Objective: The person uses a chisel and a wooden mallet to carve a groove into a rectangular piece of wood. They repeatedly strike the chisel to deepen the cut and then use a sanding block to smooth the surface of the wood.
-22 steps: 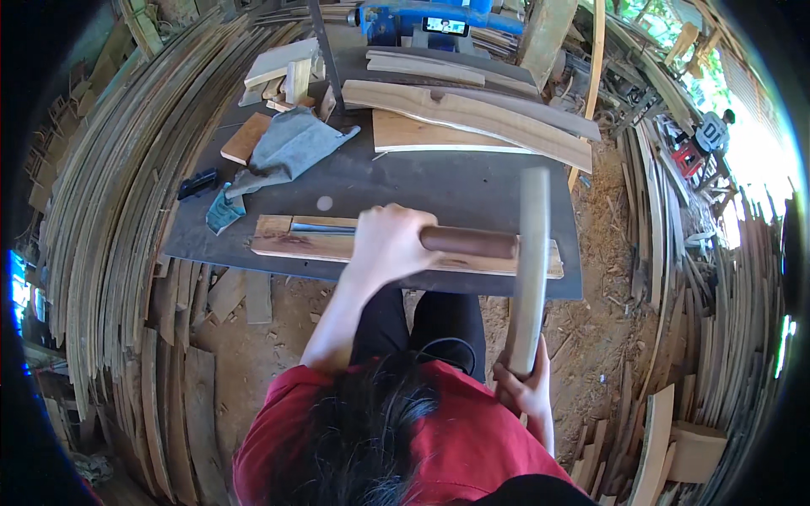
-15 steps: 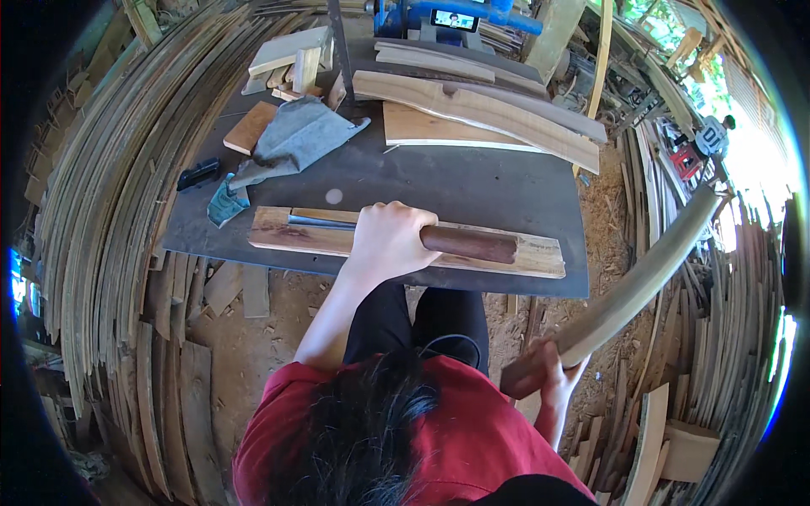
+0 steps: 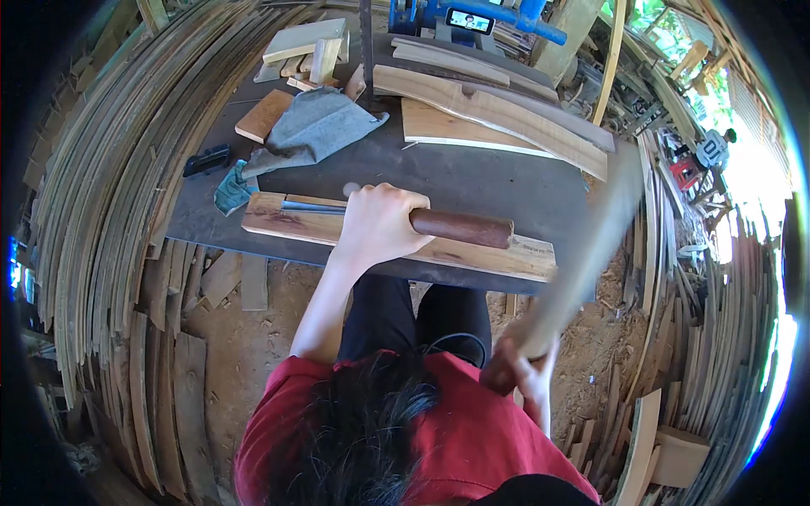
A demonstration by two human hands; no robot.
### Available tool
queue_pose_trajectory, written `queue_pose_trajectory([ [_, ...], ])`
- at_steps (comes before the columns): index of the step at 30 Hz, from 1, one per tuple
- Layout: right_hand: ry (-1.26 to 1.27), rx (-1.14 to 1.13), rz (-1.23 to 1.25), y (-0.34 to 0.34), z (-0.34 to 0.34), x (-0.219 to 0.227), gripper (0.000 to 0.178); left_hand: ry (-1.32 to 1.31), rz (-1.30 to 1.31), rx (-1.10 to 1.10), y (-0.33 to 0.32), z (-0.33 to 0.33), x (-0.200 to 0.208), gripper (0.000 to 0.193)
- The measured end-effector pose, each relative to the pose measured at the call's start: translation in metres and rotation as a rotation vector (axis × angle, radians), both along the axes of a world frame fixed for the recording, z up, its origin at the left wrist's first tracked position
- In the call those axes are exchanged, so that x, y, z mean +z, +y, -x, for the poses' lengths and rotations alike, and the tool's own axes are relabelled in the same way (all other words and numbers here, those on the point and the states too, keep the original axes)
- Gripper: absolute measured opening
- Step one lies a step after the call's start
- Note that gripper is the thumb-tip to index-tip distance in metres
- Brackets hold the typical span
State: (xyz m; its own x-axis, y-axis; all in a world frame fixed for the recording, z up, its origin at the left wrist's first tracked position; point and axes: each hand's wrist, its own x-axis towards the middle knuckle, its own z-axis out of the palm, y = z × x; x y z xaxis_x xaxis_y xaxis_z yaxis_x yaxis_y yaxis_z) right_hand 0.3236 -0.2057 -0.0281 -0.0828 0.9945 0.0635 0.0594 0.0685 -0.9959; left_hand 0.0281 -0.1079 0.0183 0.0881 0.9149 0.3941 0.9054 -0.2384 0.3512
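Note:
My left hand (image 3: 382, 221) is closed around a chisel with a brown wooden handle (image 3: 468, 228). Its metal blade (image 3: 314, 207) lies low along a pale wooden board (image 3: 472, 258), pointing left, close to a cut near the board's left end. The board rests along the near edge of the dark table. To the right, my right hand (image 3: 531, 367) grips the lower end of a long, thick wooden club (image 3: 582, 249). The club is blurred by motion and slants up and away to the right, its far end apart from the chisel handle.
A grey cloth (image 3: 316, 126), a teal rag (image 3: 234, 187), a black tool (image 3: 207, 160) and a reddish block (image 3: 263, 115) lie at the table's left. Planks (image 3: 489, 114) cover the back. Long strips of wood (image 3: 118, 194) line the left side. A person (image 3: 713, 150) sits far right.
The club has swung leftward and inward, with my right hand moving up and left. The chisel handle's right end sits slightly higher. My left hand keeps its hold.

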Motion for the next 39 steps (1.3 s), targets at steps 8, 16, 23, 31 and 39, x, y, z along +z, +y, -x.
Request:
queue_pose_trajectory([
  [8,0.096,-0.138,-0.025,0.01,-0.007,0.005,0.054,0.022,-0.028,-0.019,-0.006,0.018,-0.002,0.016],
  [16,-0.23,0.174,0.034,0.008,0.009,-0.008,0.05,-0.004,-0.052,0.012,-0.006,0.027,0.003,0.01],
  [23,-0.02,-0.137,0.082,0.005,-0.041,-0.011,0.078,0.108,-0.313,-0.26,-0.028,-0.032,0.004,0.026],
  [31,-0.097,-0.621,-0.167,-0.02,-0.125,-0.005,0.097,0.099,0.018,-0.668,-0.035,-0.163,0.0,0.016],
  [39,0.251,-0.549,-0.241,-0.044,-0.132,0.006,0.061,0.025,0.102,-0.5,-0.026,-0.167,0.006,0.013],
])
